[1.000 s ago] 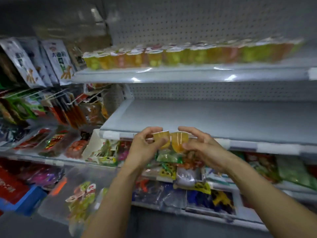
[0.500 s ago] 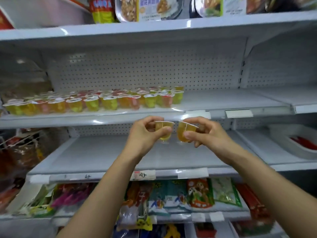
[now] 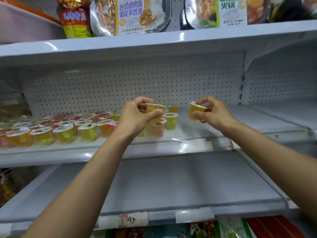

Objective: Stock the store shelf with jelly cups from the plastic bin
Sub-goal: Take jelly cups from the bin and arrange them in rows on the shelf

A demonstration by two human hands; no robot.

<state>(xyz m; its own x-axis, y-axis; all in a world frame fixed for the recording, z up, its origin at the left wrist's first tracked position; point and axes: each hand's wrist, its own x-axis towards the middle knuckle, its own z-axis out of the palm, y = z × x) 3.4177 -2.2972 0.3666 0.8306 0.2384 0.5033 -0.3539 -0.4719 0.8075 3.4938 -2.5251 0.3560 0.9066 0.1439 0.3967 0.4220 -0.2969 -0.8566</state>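
Nearest: snack packets (image 3: 228, 229) along the bottom edge, under a lower shelf (image 3: 171, 182) with a handwritten price tag (image 3: 133, 220) on its front strip.

Both forearms reach up over that shelf.

Left hand (image 3: 137, 115): fingers curled, thumb below and fingertips above, pinching one amber cup (image 3: 155, 109) tilted on its side, in front of the right end of the stocked rows.

Right hand (image 3: 212, 112): same curled pinch on a second amber cup (image 3: 195, 111), its white foil lid tipped toward the hand, over a bare stretch of the shelf. The two held cups are apart, not touching. Can't tell if either touches the shelf.

Both cups: small clear plastic tubs, yellow-orange jelly.

Behind: middle shelf (image 3: 85, 152) carries rows of jelly cups (image 3: 68, 127), upright, yellow, orange and red, white-rimmed lids, packed from the left edge to roughly centre. The left of the rows is blurred.

White pegboard (image 3: 120, 86) at the back. Top shelf (image 3: 154, 42) holds printed food packets (image 3: 132, 14).
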